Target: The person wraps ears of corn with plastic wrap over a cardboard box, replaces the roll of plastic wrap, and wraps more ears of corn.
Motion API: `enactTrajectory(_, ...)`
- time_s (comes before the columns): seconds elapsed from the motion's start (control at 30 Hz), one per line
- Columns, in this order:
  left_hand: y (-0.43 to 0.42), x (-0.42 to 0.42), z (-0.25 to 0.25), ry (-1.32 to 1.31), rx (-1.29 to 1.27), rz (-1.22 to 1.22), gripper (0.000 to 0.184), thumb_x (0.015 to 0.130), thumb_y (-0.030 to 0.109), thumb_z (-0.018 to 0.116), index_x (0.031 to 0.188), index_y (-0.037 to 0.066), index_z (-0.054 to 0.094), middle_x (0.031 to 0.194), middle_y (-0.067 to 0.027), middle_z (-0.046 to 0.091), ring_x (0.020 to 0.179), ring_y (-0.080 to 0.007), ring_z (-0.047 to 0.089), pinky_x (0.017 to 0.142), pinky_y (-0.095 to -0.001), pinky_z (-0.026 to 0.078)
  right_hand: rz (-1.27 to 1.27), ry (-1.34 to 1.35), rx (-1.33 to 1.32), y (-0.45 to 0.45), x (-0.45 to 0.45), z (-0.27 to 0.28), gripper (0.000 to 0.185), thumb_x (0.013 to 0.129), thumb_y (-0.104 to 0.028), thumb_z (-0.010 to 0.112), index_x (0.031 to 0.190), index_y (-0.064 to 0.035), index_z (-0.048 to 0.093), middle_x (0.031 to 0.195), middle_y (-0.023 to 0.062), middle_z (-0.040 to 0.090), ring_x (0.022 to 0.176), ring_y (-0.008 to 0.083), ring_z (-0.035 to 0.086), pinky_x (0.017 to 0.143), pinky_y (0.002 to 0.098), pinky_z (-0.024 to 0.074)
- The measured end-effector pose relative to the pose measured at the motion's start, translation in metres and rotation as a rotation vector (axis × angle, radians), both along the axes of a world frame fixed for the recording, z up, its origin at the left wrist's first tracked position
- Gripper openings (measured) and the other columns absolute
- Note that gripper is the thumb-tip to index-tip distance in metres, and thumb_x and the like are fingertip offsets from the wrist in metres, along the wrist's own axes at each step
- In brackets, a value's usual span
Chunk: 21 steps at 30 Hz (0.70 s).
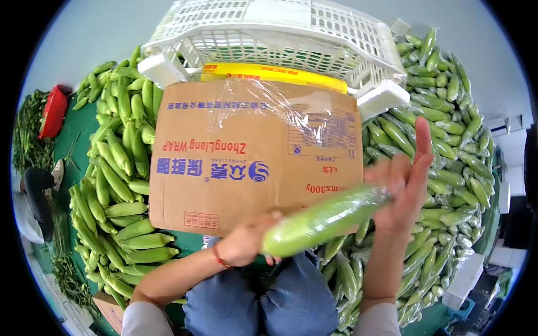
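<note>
A green ear of corn in its husk (pixel 325 219), shiny with clear film, is held slantwise over the front right part of a cardboard box (pixel 224 134). My left hand (pixel 246 242), with a red string at the wrist, is closed at the ear's lower left end. At its upper right end is my right hand (pixel 400 187), blurred, with one finger pointing up and other fingers against the ear. Behind the box lies a yellow wrap carton (pixel 274 74), with clear film hanging from it onto the box top.
Unwrapped corn (pixel 115 168) is heaped on the left, and film-wrapped corn (pixel 443 145) on the right. A white plastic crate (pixel 269 45) stands behind the box. At the far left are a red container (pixel 53 112) and another person's dark shoe (pixel 38 193).
</note>
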<state>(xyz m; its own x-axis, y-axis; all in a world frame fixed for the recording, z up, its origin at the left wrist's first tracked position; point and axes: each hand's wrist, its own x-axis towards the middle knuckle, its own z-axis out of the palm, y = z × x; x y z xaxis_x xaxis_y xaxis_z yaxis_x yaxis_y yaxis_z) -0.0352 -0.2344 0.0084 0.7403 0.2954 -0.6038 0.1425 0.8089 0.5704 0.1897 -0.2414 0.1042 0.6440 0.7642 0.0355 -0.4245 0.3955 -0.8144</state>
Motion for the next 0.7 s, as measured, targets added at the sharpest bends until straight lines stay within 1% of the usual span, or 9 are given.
enactTrajectory(0.07, -0.007, 0.012, 0.006, -0.005, -0.035, -0.247, 0.058, 0.102, 0.049, 0.030, 0.101, 0.000, 0.062, 0.078, -0.0091, 0.067, 0.062, -0.0156, 0.065, 0.055, -0.0292, 0.054, 0.260, 0.004, 0.007, -0.023, 0.034, -0.008, 0.036, 0.105, -0.029, 0.036, 0.125, -0.0032, 0.048, 0.045, -0.0031, 0.031, 0.035, 0.0068, 0.029, 0.037, 0.0261, 0.0367)
enactTrajectory(0.17, -0.005, 0.012, -0.009, -0.137, 0.996, -0.286, 0.044, 0.102, 0.037, 0.039, 0.109, 0.000, 0.062, 0.093, -0.0175, 0.067, 0.086, -0.0270, 0.067, 0.079, -0.0344, 0.052, 0.108, -0.186, -0.369, -0.059, 0.082, -0.004, 0.026, 0.105, -0.026, 0.036, 0.111, -0.0064, 0.052, 0.043, -0.0050, 0.026, 0.032, 0.0048, 0.023, 0.031, 0.0234, 0.0258)
enactTrajectory(0.2, 0.004, 0.006, 0.004, -0.054, 1.282, -0.239, 0.032, 0.094, 0.029, 0.055, 0.111, 0.004, 0.062, 0.109, -0.0189, 0.063, 0.101, -0.0335, 0.061, 0.086, -0.0383, 0.050, 0.082, -0.382, -0.730, -0.074, 0.106, -0.007, 0.028, 0.105, -0.031, 0.036, 0.114, -0.0085, 0.051, 0.043, -0.0067, 0.024, 0.032, 0.0044, 0.024, 0.032, 0.0228, 0.0265)
enactTrajectory(0.3, 0.053, -0.021, -0.003, 0.270, 1.973, -0.103, 0.040, 0.083, 0.024, 0.067, 0.117, 0.004, 0.059, 0.126, -0.0186, 0.055, 0.107, -0.0365, 0.058, 0.091, -0.0421, 0.047, 0.210, -1.064, -1.119, -0.142, 0.206, -0.073, 0.025, 0.100, -0.027, 0.048, 0.105, -0.0044, 0.056, 0.051, 0.0008, 0.045, 0.038, 0.0110, 0.040, 0.039, 0.0279, 0.0378)
enactTrajectory(0.43, 0.132, -0.049, -0.036, 0.694, 1.894, 0.138, 0.055, 0.077, 0.020, 0.072, 0.127, 0.007, 0.053, 0.133, -0.0187, 0.048, 0.113, -0.0372, 0.054, 0.094, -0.0410, 0.046, 0.113, -1.819, -1.399, -0.144, 0.215, -0.101, 0.025, 0.089, -0.016, 0.061, 0.111, -0.0045, 0.062, 0.103, 0.0164, 0.065, 0.093, 0.0292, 0.063, 0.081, 0.0418, 0.0507)
enactTrajectory(0.5, 0.173, -0.048, -0.044, 0.658, 1.935, 0.216, 0.050, 0.076, 0.017, 0.073, 0.121, 0.005, 0.054, 0.132, -0.0190, 0.051, 0.114, -0.0353, 0.053, 0.095, -0.0403, 0.046, 0.159, -1.381, -1.063, -0.078, 0.142, -0.088, 0.039, 0.082, -0.014, 0.068, 0.120, -0.0060, 0.060, 0.120, 0.0189, 0.059, 0.104, 0.0338, 0.059, 0.091, 0.0445, 0.0477)
enactTrajectory(0.53, 0.192, -0.045, -0.050, 0.599, 2.011, 0.201, 0.043, 0.078, 0.016, 0.071, 0.116, 0.005, 0.054, 0.126, -0.0183, 0.054, 0.110, -0.0351, 0.055, 0.091, -0.0402, 0.047, 0.189, -1.490, -0.889, -0.047, 0.101, -0.088, 0.046, 0.081, -0.016, 0.070, 0.124, -0.0056, 0.057, 0.133, 0.0171, 0.051, 0.120, 0.0356, 0.051, 0.102, 0.0444, 0.0400)
enactTrajectory(0.6, 0.226, -0.040, -0.058, 0.488, 2.171, 0.183, 0.027, 0.082, 0.013, 0.066, 0.106, 0.004, 0.055, 0.114, -0.0168, 0.060, 0.102, -0.0346, 0.059, 0.084, -0.0400, 0.050, 0.198, -1.761, -0.535, 0.019, 0.047, -0.106, 0.041, 0.083, -0.016, 0.068, 0.120, -0.0009, 0.058, 0.131, 0.0149, 0.055, 0.123, 0.0350, 0.049, 0.106, 0.0408, 0.0349)
enactTrajectory(0.7, 0.225, -0.051, -0.047, 0.595, 2.009, 0.056, 0.008, 0.087, 0.009, 0.057, 0.091, 0.004, 0.052, 0.090, -0.0129, 0.062, 0.084, -0.0353, 0.061, 0.071, -0.0412, 0.050, 0.225, -1.601, -0.438, 0.071, 0.031, -0.127, 0.024, 0.085, -0.014, 0.065, 0.105, -0.0010, 0.063, 0.116, 0.0131, 0.063, 0.113, 0.0335, 0.055, 0.098, 0.0406, 0.0397)
